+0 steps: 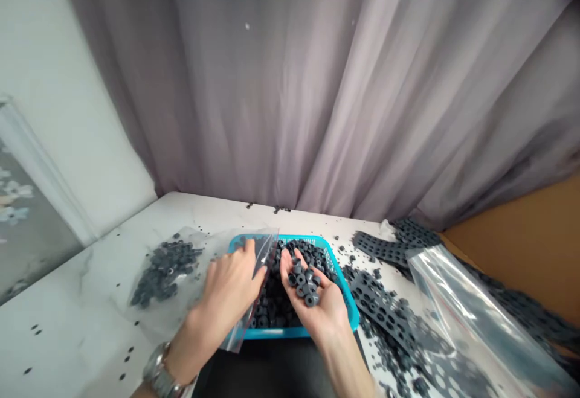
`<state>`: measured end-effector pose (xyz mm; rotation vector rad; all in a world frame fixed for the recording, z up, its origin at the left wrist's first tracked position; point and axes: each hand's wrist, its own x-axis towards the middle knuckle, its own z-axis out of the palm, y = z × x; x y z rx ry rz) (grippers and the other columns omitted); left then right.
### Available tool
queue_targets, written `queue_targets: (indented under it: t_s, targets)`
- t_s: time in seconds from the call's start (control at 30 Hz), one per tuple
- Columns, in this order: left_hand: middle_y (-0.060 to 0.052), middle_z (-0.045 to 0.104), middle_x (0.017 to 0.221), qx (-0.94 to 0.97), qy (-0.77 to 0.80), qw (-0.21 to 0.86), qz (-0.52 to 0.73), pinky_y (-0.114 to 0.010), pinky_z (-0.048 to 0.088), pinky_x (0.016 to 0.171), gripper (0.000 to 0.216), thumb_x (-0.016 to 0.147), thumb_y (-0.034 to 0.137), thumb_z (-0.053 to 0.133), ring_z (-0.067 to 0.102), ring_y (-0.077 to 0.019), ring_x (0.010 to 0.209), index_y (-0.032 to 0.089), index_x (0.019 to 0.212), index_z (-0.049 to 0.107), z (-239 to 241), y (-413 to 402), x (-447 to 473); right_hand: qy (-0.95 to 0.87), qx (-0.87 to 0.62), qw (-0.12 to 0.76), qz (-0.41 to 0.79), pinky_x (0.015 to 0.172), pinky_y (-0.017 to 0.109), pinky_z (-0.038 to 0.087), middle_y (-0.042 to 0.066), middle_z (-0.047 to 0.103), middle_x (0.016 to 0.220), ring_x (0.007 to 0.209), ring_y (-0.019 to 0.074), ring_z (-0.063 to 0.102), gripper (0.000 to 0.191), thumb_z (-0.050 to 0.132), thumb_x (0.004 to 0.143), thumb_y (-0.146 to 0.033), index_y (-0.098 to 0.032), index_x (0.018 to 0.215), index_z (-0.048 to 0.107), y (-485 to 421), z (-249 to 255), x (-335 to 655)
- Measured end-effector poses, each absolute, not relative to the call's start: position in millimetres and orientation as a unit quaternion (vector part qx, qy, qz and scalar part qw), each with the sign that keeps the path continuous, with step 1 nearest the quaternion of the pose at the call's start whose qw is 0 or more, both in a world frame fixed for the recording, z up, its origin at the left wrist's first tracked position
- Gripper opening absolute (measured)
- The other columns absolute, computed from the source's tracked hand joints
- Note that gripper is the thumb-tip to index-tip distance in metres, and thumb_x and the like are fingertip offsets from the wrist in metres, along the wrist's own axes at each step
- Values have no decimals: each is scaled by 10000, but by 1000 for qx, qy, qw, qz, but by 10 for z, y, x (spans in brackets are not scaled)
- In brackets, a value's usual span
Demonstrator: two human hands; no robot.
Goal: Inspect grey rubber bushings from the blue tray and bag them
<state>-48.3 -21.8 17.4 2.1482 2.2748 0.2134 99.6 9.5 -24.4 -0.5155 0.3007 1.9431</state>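
My right hand (324, 307) is turned palm up and cupped, with a small heap of dark grey rubber bushings (302, 283) lying in it. It is above a blue plastic basket (348, 301) full of the same kind of pieces. At the basket's left side, my left hand (231, 283) grips the mouth of a clear zip bag (267, 253), its fingertips partly hidden by the film. The bag stretches left over the table, with a pile of dark pieces (165, 271) inside it.
Perforated dark rubber sheets (385, 313) and loose scraps lie to the right, beside stacked clear bags (480, 301) and a brown cardboard panel (521, 241). Small black discs (127, 359) dot the white table at left. A grey curtain (272, 84) hangs behind. Below the basket is a black surface (276, 371).
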Motion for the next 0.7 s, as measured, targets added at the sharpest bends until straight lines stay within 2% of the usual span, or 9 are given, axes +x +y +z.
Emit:
queue_targets:
  t_s: [0.1, 0.23, 0.37, 0.5, 0.6, 0.7]
  targets:
    - [-142, 686, 881, 683, 727, 15, 74, -402, 504, 690, 374, 902, 249, 419, 670, -287, 831, 82, 1231, 480, 96, -176, -464, 96, -219, 527, 815, 800, 386, 587, 180, 517, 1308, 1271, 256, 482, 422, 288, 871, -129, -129, 1257, 457, 98, -265, 910]
    - [-62, 640, 993, 668, 737, 50, 89, -353, 531, 743, 307, 888, 330, 530, 634, -174, 863, 156, 1140, 554, 135, -189, -597, -9, -278, 521, 807, 763, 359, 584, 146, 615, 1146, 1128, 200, 601, 382, 243, 859, -131, -141, 1135, 506, 137, -201, 735]
    - [-65, 610, 1089, 666, 733, 69, 123, -369, 530, 776, 300, 870, 339, 560, 613, -179, 926, 167, 1114, 569, 208, -151, -848, -171, -349, 516, 763, 727, 344, 560, 110, 668, 907, 880, 175, 674, 365, 211, 833, -157, -156, 931, 562, 302, -90, 350]
    - [-68, 612, 1088, 645, 741, 35, 183, -389, 525, 795, 306, 872, 349, 554, 611, -179, 928, 154, 1107, 571, 346, -71, -1091, -281, -392, 500, 719, 670, 304, 525, 43, 636, 743, 708, 160, 623, 277, 314, 827, -307, -181, 821, 561, 582, -1, -155]
    - [-79, 665, 936, 601, 763, -5, 237, -331, 510, 752, 225, 911, 241, 457, 640, -182, 860, 138, 1044, 607, 523, -63, -1346, -400, -420, 438, 687, 718, 340, 505, 40, 640, 783, 738, 171, 607, 232, 454, 787, -357, -173, 854, 578, 749, 106, -455]
    - [-112, 698, 894, 562, 775, -51, 284, -306, 478, 755, 353, 896, 140, 319, 655, -205, 857, 141, 1071, 625, 723, -175, -1669, -529, -423, 362, 641, 834, 462, 472, 95, 653, 979, 928, 226, 607, 319, 519, 770, -392, -178, 995, 593, 841, 266, -644]
